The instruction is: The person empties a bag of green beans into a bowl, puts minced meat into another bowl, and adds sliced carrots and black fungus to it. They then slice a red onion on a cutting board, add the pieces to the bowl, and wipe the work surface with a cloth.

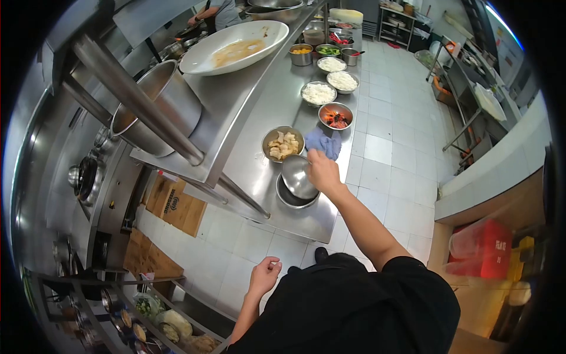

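My right hand [325, 173] grips the rim of a steel bowl [299, 178]. That bowl is tilted over a second metal bowl [293, 200] on the steel counter [331, 219], and they overlap in view. Just behind, a bowl [264, 145] holds pale chunks of food [284, 146]. A crumpled blue cloth [324, 143] lies right beyond my right hand. Down by my body, my left hand [266, 276] hangs away from the counter with its fingers curled in and nothing showing in them.
Farther along stand a bowl of red and black strips [336, 117] and bowls of white shreds [319, 93]. A shelf [233, 112] over the counter bears a large white dish [236, 48] and a deep pot [183, 97]. Red bins [489, 251] stand at right.
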### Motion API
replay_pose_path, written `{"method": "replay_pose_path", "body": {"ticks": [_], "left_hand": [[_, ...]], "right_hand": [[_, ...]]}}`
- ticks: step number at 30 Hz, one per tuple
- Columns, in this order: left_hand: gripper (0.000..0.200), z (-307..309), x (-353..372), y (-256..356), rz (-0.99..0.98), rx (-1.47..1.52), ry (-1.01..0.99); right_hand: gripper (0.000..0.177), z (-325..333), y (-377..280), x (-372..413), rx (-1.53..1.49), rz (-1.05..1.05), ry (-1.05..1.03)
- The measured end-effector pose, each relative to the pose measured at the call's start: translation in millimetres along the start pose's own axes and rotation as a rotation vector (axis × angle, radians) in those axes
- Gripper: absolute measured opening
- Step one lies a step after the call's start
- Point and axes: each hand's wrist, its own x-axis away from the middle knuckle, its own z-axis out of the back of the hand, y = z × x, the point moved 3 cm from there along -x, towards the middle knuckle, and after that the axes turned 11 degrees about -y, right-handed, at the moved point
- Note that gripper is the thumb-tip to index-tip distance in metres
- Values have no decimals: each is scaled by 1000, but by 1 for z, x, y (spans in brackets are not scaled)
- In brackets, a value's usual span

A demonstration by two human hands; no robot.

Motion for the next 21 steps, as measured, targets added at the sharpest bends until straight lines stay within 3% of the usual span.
{"method": "replay_pose_path", "body": {"ticks": [2, 4, 7, 10, 11, 12, 14, 15, 17, 19, 21], "left_hand": [[29, -1, -4, 10, -11, -134, -24], [30, -4, -6, 19, -27, -158, -6], [28, -15, -15, 36, -67, -182, 45], [27, -45, -25, 55, -67, -88, 76], [28, -61, -30, 61, -43, -8, 67], [28, -77, -38, 68, -49, 6, 83], [27, -116, -61, 73, 14, 187, 23], [28, -138, -73, 77, 17, 266, -9], [28, -176, -94, 103, -1, 229, -50], [29, -210, -120, 121, -49, 96, -152], [30, -234, -134, 146, -60, 46, -159]], "right_hand": [[18, 11, -15, 3, -14, 90, 37], [25, 20, -35, 23, -40, 409, 204], [20, -26, -30, 40, 162, 600, 49], [18, -14, -13, 24, -12, 617, 104], [18, 1, -4, 17, -127, 492, 22], [18, 17, 8, 15, -120, 513, 20], [21, 49, 50, 14, -388, 434, 286], [23, 52, 78, 14, -496, 322, 282], [23, 39, 142, 15, -813, -20, -65], [18, 33, 190, 26, -911, -259, -362], [25, -8, 254, 38, -1079, -437, -418]]}}
